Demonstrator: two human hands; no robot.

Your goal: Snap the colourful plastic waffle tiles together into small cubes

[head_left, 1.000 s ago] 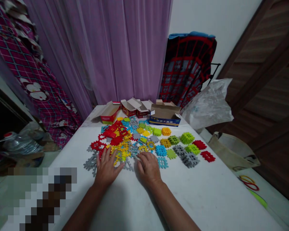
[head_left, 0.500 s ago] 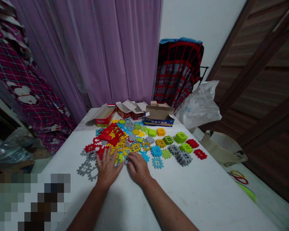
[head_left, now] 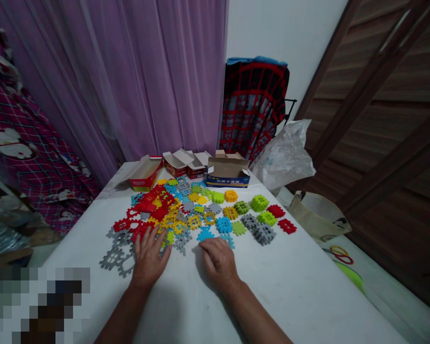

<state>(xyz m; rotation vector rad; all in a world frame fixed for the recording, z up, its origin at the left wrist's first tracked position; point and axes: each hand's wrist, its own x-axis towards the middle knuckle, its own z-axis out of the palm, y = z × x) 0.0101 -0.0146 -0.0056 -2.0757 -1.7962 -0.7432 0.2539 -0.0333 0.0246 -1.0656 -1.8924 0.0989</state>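
Observation:
Flat, notched plastic building pieces in many colours lie in a pile on a white table (head_left: 279, 301). My left hand (head_left: 148, 258) rests with spread fingers at the pile's near edge, by red pieces (head_left: 143, 230) and grey window-shaped pieces (head_left: 112, 258). Curled inward, my right hand (head_left: 220, 263) is just in front of a blue piece (head_left: 205, 234); its fingertips are hidden, so I cannot see what it holds. Behind it sits a blue stack (head_left: 224, 224). Rightward are a grey stack (head_left: 264, 234), a lime stack (head_left: 259, 202) and a red piece (head_left: 287, 226).
Along the far edge stand open cardboard boxes, among them a red one (head_left: 143, 183) and a blue one (head_left: 227, 182). A clear plastic bag (head_left: 284, 155) and a beige bag (head_left: 317, 215) are beyond the right edge, near red-handled scissors (head_left: 343, 257).
My right hand has moved right and towards me, away from the grey pieces near the pile's middle. My left hand stays by the pile. The view has turned slightly right.

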